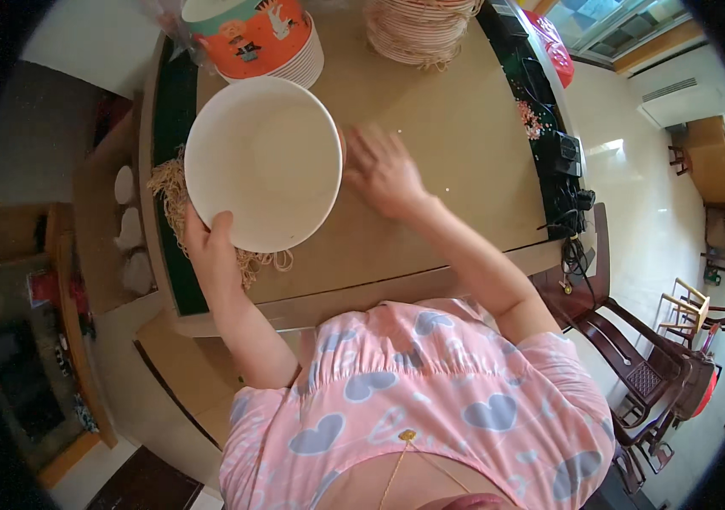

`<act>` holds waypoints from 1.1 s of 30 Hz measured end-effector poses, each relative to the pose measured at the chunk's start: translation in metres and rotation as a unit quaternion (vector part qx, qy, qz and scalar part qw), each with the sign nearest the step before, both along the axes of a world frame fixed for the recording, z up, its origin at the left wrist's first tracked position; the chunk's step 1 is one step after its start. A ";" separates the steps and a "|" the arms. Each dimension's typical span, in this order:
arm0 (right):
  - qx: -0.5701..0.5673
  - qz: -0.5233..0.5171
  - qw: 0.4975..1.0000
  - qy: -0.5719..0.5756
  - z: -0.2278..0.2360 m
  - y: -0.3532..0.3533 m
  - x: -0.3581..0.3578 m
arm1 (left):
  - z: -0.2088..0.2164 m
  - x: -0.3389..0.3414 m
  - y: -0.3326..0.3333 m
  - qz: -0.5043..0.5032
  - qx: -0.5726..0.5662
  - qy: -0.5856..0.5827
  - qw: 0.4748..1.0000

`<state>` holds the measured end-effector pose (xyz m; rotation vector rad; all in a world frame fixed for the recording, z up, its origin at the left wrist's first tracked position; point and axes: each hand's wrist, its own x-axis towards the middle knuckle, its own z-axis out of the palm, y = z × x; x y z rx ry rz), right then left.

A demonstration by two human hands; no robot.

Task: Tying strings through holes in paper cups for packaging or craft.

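My left hand [209, 246] grips the near rim of a large white paper bowl [265, 161], holding it tilted above the tan counter [456, 136] with its empty inside facing me. My right hand [384, 170] is at the bowl's right edge, fingers spread and blurred, close to the rim; contact is unclear. Under the bowl lies a straw-coloured woven mat [171, 191] with frayed strands.
A stack of orange-printed paper bowls [265, 38] stands at the back left, a pile of woven mats [418, 30] behind centre. Black devices and cables [562, 170] line the counter's right edge. Dark wooden chairs [647, 365] stand on the pale floor to the right.
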<state>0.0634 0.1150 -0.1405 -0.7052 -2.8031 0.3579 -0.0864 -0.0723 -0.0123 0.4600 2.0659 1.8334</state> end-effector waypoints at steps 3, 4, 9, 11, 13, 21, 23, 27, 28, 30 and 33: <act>0.069 -0.118 0.991 0.013 -0.007 0.052 0.029 | 0.001 0.000 -0.003 0.011 0.013 -0.007 1.000; 0.072 -0.166 0.983 0.000 -0.008 0.071 0.044 | 0.003 0.000 -0.005 0.014 0.015 -0.009 1.000; 0.025 -0.276 0.958 0.074 -0.020 0.118 0.114 | -0.005 0.005 0.004 -0.010 -0.028 -0.026 0.999; 0.010 -0.169 0.976 0.137 0.001 0.072 0.117 | 0.005 0.012 0.014 -0.074 -0.077 -0.072 0.992; -0.089 -0.048 0.985 0.139 0.006 0.013 0.123 | 0.004 0.015 0.030 -0.116 -0.109 -0.096 0.982; 0.039 -0.166 0.985 0.026 0.000 0.000 0.111 | -0.020 0.019 0.057 -0.198 -0.092 -0.078 0.973; 0.099 -0.236 0.965 0.062 -0.023 0.056 0.112 | -0.016 0.024 0.061 -0.208 -0.088 -0.079 0.971; 0.127 -0.387 0.913 0.022 -0.035 0.157 0.115 | -0.012 0.032 0.053 -0.174 -0.003 -0.082 0.981; 0.104 -0.415 0.902 0.050 -0.036 0.166 0.112 | -0.014 0.030 0.046 -0.125 -0.001 -0.054 0.991; 0.118 -0.424 0.892 0.107 -0.028 0.164 0.106 | -0.018 0.014 0.023 -0.114 -0.037 -0.019 0.993; 0.049 -0.279 0.929 0.237 -0.005 0.104 0.090 | -0.026 -0.001 -0.023 -0.037 -0.091 0.013 0.995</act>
